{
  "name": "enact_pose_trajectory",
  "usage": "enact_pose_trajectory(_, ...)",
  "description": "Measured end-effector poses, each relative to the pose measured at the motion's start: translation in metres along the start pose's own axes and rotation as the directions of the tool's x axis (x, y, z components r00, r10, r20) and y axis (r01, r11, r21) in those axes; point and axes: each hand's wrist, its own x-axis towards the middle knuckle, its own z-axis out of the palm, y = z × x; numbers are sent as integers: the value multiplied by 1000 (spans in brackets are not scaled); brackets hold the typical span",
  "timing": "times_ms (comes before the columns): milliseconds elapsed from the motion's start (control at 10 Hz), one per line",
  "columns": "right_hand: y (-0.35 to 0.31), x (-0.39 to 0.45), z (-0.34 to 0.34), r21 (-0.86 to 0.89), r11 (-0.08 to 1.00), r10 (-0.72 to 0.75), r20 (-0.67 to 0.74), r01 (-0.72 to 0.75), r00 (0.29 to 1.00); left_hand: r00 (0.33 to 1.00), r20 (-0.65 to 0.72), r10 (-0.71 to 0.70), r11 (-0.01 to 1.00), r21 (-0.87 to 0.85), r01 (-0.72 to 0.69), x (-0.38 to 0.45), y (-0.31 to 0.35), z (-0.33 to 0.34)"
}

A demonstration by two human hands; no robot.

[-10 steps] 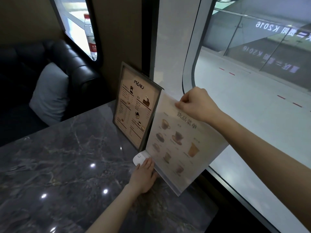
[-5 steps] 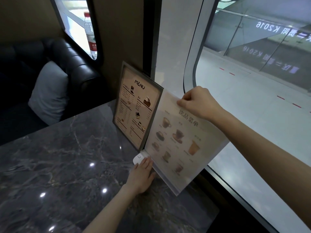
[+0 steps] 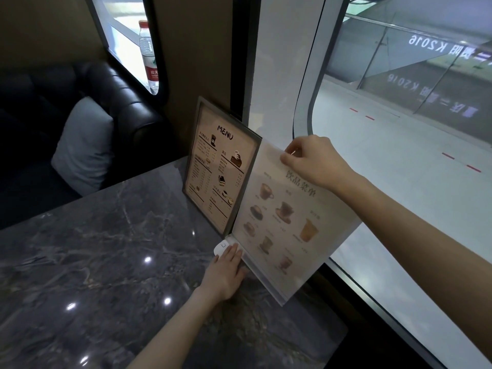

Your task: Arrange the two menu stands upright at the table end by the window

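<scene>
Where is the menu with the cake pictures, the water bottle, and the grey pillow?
framed menu (image 3: 218, 171), head view, middle of its printed page.
water bottle (image 3: 148, 53), head view, clear body above the red label.
grey pillow (image 3: 82, 143), head view, centre of its front.

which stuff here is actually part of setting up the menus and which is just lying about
Part of the job:
framed menu stand
clear drinks menu stand
right hand gripping its top edge
left hand at its base
marble table

Just lying about:
water bottle on the sill
grey cushion
black sofa
small white device
</scene>
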Motion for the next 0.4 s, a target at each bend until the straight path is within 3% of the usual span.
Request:
enact_pose_trajectory(100,-7,-3,0,31,997,-65,-124,70,990,995,-101,-5,999,-53,0,-6,-2,-15)
enact_pose_trajectory(200,-23,-10,4,110,969,-177,-320,222,931,975,-214,-62,989,-147,30,-14,-5,-39)
enact_pose_trajectory(300,-43,-21,11,200,932,-218,-356,303,908,952,-285,-116,978,-201,58,-32,-9,-70)
enact_pose_trajectory(400,-65,-35,26,440,834,-185,-344,332,921,887,-429,-172,965,-256,64,-48,-14,-100)
